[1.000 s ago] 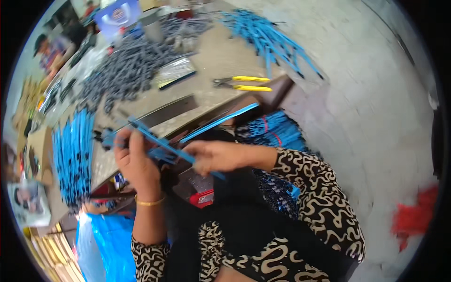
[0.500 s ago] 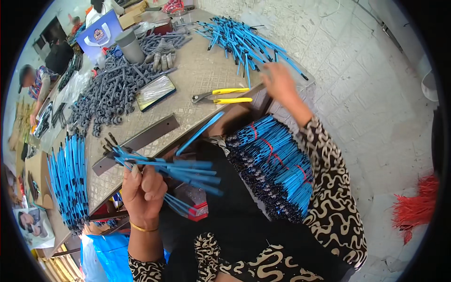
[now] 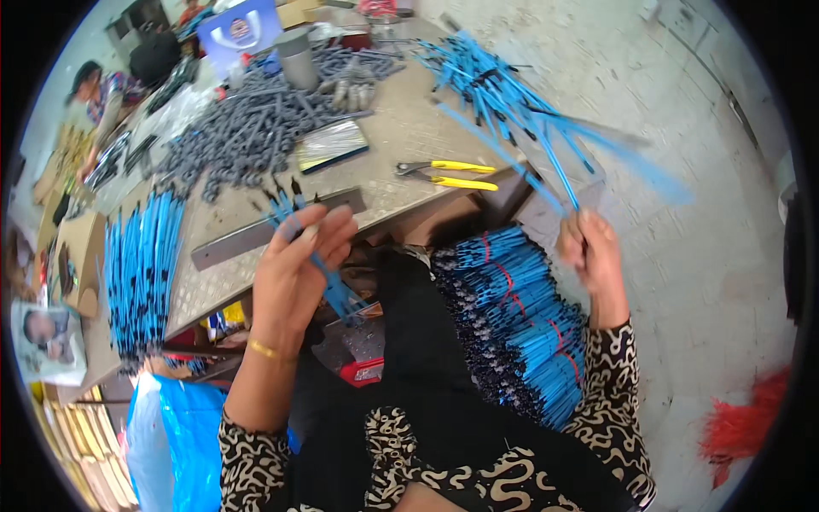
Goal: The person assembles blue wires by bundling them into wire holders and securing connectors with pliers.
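Note:
My left hand holds a small bundle of thin blue sticks with dark tips. Its thumb and fingers are around the bundle, some fingers stretched out. Past the table's right corner, my right hand is closed on the near ends of a few blue sticks, some smeared by motion. These reach back to a loose heap of blue sticks with black ends on the table. Below and left of my right hand lie stacked blue bundles tied with red bands.
Yellow-handled pliers lie near the table edge, with a metal angle bar to their left. Grey plastic parts are heaped around a grey cylinder. More blue sticks stand at left. Another person sits at the far left.
My right hand has come from the heap's edge toward me and right, now gripping blue sticks. The left hand's bundle has swung to point more steeply down, and its fingers have loosened. The view has shifted.

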A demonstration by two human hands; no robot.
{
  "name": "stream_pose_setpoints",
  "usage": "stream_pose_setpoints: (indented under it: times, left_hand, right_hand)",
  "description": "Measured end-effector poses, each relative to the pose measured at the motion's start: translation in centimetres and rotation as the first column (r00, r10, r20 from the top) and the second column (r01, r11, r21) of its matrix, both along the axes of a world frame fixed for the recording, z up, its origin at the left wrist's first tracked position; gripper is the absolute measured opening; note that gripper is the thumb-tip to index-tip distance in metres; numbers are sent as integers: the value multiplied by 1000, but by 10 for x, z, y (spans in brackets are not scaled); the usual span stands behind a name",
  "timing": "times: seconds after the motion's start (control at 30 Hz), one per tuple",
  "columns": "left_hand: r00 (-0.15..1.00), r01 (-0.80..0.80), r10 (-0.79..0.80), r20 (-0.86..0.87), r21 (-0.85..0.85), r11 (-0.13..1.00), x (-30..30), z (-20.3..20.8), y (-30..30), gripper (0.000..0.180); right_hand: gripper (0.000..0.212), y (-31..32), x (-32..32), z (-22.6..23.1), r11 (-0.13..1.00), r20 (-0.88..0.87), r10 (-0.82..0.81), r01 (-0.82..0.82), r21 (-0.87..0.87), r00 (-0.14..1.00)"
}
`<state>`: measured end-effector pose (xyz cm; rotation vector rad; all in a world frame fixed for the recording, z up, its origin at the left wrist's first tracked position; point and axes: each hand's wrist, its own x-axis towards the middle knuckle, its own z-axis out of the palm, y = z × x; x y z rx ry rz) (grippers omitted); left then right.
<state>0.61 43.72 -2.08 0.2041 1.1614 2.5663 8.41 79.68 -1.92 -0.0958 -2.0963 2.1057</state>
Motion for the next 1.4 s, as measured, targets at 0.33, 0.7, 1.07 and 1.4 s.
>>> stream_pose_setpoints:
  times: [0.33, 0.7, 1.07, 1.4]
  left_hand:
    - [991, 116, -84, -107, 340, 933, -18, -20, 3, 25]
    - [933, -351, 360, -28, 163, 922, -1, -18, 23, 14]
    - [989, -131, 141, -38, 192, 973, 7, 2, 2, 11]
    - [959, -283, 282, -25, -77, 956, 9, 4, -23, 15]
  right_hand:
    - [40, -124, 17, -75, 174, -88, 819, -392, -903, 567]
    - [31, -134, 11, -64, 427, 91, 604, -225, -876, 792]
    - [26, 15, -198, -23, 294, -438, -169, 469, 833, 883]
    - [20, 50, -221, -26, -170, -384, -233, 351, 921, 893]
